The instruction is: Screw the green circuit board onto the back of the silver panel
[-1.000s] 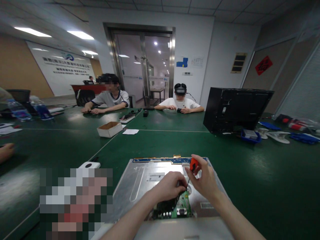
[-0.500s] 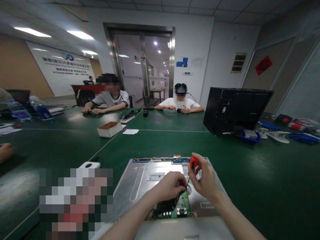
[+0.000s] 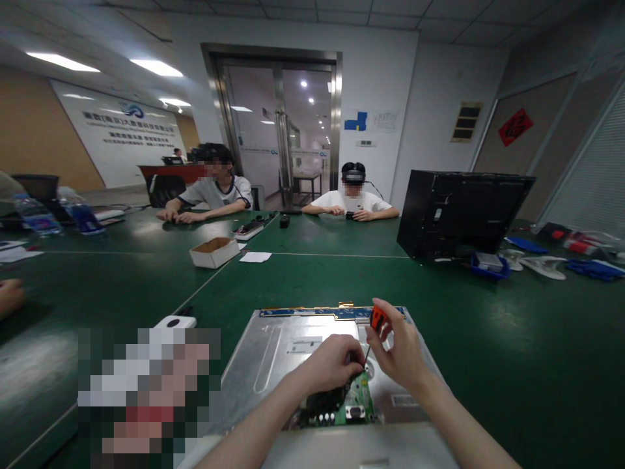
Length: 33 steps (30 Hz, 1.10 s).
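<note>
My right hand (image 3: 401, 348) grips a screwdriver (image 3: 377, 318) by its orange and black handle. The thin shaft slants down to the upper corner of a green circuit board (image 3: 361, 392). Beside the tip, my left hand (image 3: 334, 362) has its thumb and fingers pinched together at the board's edge; what they hold, if anything, is hidden. The board lies on the silver metal back of a display panel (image 3: 276, 355), flat on the table before me. Part of the board is covered by my left hand and its shadow. A blue strip board (image 3: 312, 314) runs along the panel's far edge.
Beyond the panel on the green table (image 3: 312, 280) are a small open box (image 3: 215, 254), a paper (image 3: 256, 257) and a black monitor (image 3: 463, 215). A blue tray (image 3: 489, 268) lies by the monitor. Two people sit across the table. Left of the panel is a blurred-out object (image 3: 146, 384).
The screwdriver's handle has turned slightly in my right hand, showing more of its black part. My left hand and the board have stayed in place.
</note>
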### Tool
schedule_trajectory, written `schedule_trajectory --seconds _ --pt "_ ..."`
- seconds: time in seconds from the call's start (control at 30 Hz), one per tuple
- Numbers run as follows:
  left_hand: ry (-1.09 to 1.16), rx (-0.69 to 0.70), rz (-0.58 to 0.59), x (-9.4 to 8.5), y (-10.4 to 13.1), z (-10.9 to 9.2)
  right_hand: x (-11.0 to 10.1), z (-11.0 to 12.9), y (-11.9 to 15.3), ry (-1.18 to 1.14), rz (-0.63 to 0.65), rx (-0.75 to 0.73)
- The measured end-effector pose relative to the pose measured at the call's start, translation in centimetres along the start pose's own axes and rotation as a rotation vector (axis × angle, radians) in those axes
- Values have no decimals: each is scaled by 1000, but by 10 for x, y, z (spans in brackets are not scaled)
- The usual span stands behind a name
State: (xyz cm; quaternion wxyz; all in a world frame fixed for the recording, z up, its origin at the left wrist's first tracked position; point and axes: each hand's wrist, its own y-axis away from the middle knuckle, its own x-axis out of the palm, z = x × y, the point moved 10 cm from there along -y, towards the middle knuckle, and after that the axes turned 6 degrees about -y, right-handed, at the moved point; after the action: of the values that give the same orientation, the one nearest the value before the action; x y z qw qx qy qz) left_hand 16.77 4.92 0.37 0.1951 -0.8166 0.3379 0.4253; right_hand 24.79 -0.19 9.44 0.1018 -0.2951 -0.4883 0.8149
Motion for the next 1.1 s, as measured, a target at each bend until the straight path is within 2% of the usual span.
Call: schedule_trajectory --seconds 0.17,0.5,0.83,1.1 --pt "3 -3 -8 -1 1 -1 0 1 0 -10 15 0" --pt "12 -3 -11 -1 0 0 -2 -1 0 9 -36 -8" --pt "6 27 -18 0 0 -1 0 3 1 -11 13 -18" --pt "-10 34 -38 -1 0 -1 1 1 2 1 -15 -16"
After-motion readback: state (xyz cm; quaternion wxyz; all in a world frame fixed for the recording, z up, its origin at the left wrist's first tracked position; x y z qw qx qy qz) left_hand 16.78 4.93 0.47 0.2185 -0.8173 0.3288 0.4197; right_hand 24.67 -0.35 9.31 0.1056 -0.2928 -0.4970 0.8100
